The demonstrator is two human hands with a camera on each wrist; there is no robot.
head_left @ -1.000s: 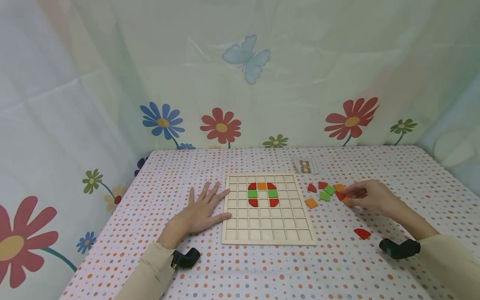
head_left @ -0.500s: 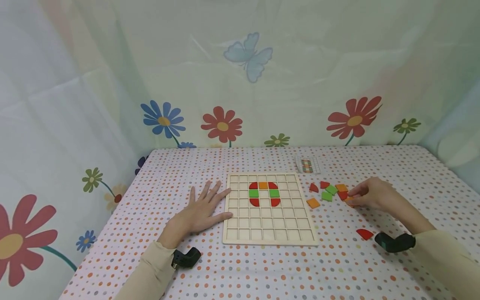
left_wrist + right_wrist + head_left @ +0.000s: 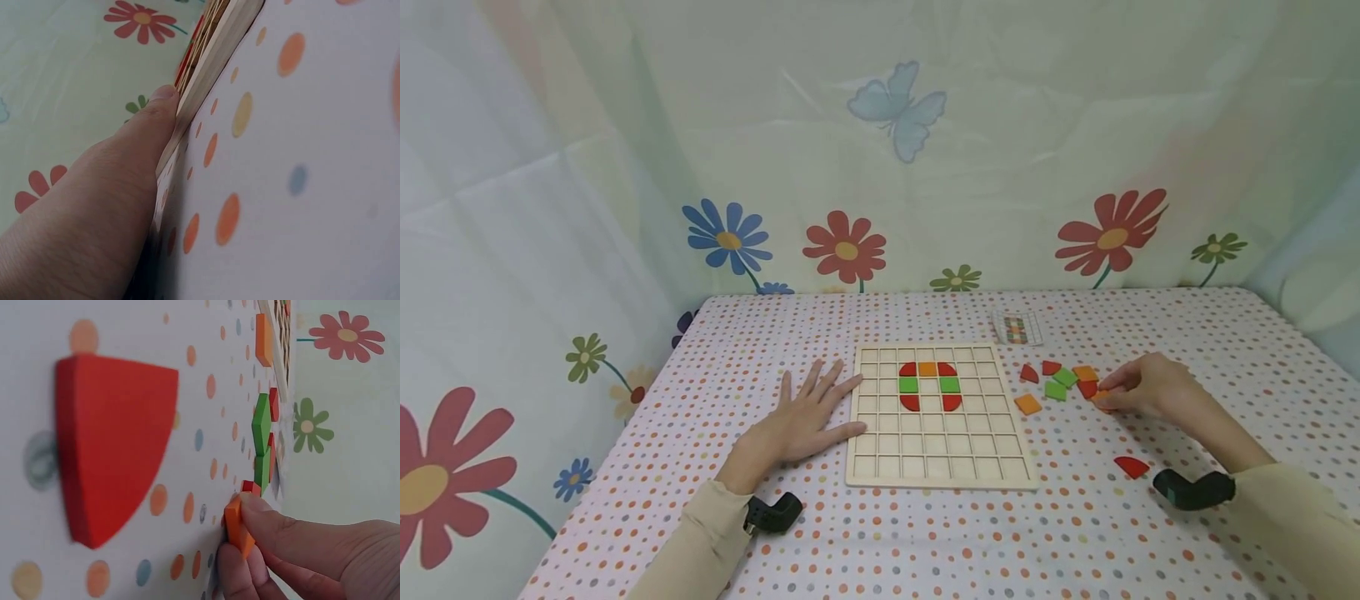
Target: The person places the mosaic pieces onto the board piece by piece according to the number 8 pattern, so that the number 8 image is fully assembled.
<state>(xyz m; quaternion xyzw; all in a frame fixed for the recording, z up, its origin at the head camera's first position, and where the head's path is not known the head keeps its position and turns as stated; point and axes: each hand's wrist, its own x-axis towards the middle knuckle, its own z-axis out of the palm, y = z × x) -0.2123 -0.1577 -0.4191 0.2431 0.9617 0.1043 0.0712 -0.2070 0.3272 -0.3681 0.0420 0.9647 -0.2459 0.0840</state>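
My left hand [image 3: 796,427] lies spread on the table, its fingertips and thumb at the left edge of the wooden grid board [image 3: 923,446]; the left wrist view has the thumb [image 3: 150,122] against the board's side. In the grid, red quarter-circle tiles form four corners of a ring, with an orange square tile [image 3: 927,368] between the top two and a green square on each side. Right of the board, my right hand [image 3: 1153,390] pinches an orange tile [image 3: 234,522] between thumb and fingers, beside a red tile [image 3: 1087,388].
Loose tiles lie between board and right hand: green squares [image 3: 1056,391], an orange square [image 3: 1028,404] and red quarter circles [image 3: 1029,373]. One red quarter circle [image 3: 1131,467] sits apart, nearer the right wrist. A printed pattern card [image 3: 1018,328] rests behind the board.
My right fingertips have shifted slightly right, off the red tile, and now pinch the orange one beside it. The head view has tilted a little. My left hand stays in place.
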